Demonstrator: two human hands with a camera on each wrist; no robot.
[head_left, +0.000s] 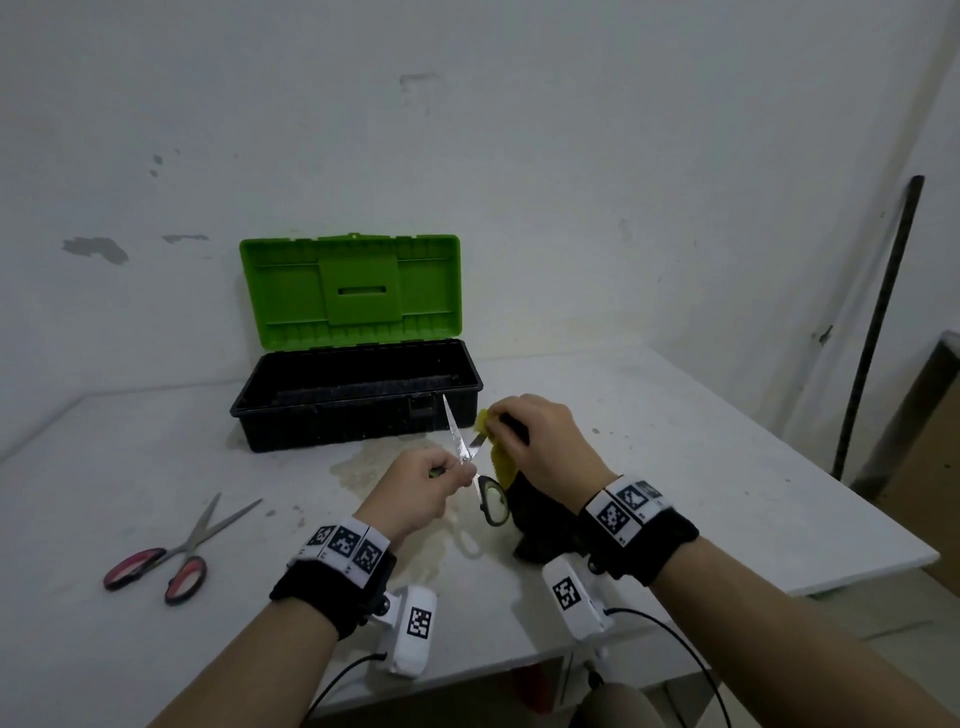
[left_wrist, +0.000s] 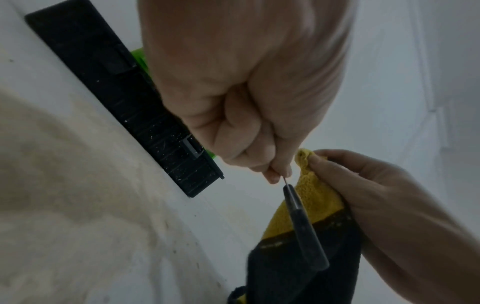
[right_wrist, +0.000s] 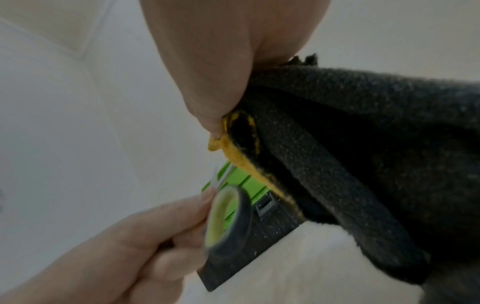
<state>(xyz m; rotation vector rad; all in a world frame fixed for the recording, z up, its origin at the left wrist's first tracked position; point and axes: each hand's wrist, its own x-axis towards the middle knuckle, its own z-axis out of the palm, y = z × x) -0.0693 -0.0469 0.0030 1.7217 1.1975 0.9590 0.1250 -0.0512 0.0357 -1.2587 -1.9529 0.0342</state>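
Wiping of the scissors (head_left: 459, 440) is the step in hand, I judge. They are held up over the table (head_left: 675, 467), just on the near side of the toolbox (head_left: 337, 426), blades spread wide. Left hand (head_left: 418, 491) is clenched round one handle, close to the pivot; the other loop hangs free below it. One blade points far, toward the toolbox; the other runs right into the cloth (head_left: 503, 465). Right hand (head_left: 545, 441) pinches the cloth's yellow end round that blade, while the black end trails down to the table. Next move, as I read it, calls for drawing the pinched cloth along the blade away from the pivot. The fingers should stay on the flat and off the edge, with the left hand holding firm. After that the free blade wants the same. Red scissors (head_left: 166, 556) lie well to the left on the table; the toolbox stands open, lid up.
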